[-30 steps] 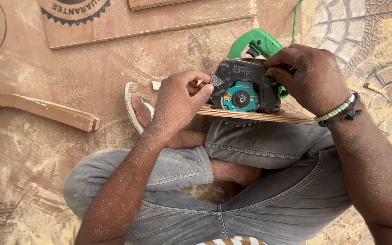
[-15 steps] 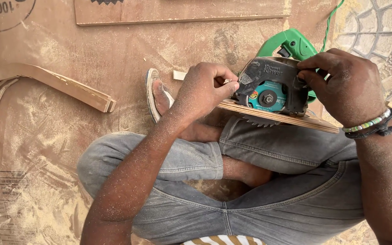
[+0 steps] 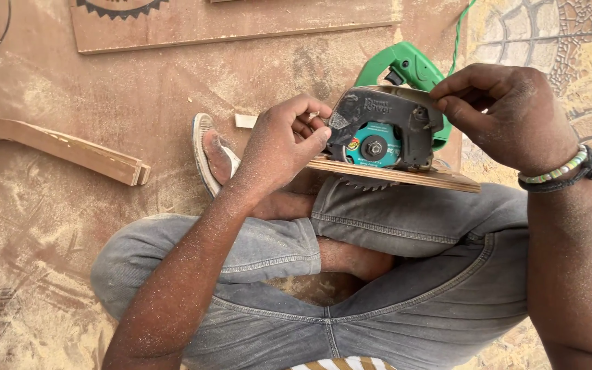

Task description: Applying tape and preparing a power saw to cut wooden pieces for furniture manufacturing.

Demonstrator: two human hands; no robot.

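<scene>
left hand [image 3: 282, 147] pinching circular saw [image 3: 385, 130] guard at 9 o'clock | right hand [image 3: 508, 116] gripping its top, steadying it on plywood strip [image 3: 440, 179] across lap

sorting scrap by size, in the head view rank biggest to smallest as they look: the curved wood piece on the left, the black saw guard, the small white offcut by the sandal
1. Curved wood piece, longest.
2. Black saw guard.
3. Small white offcut, clearly smallest.
The guard sits raised on the lap, nearer the camera, so it may look bigger than it is.

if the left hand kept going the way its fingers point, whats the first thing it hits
Most likely the black blade guard of the green circular saw: the left hand points right, its fingertips already at the guard's edge; contact itself is unclear.
</scene>
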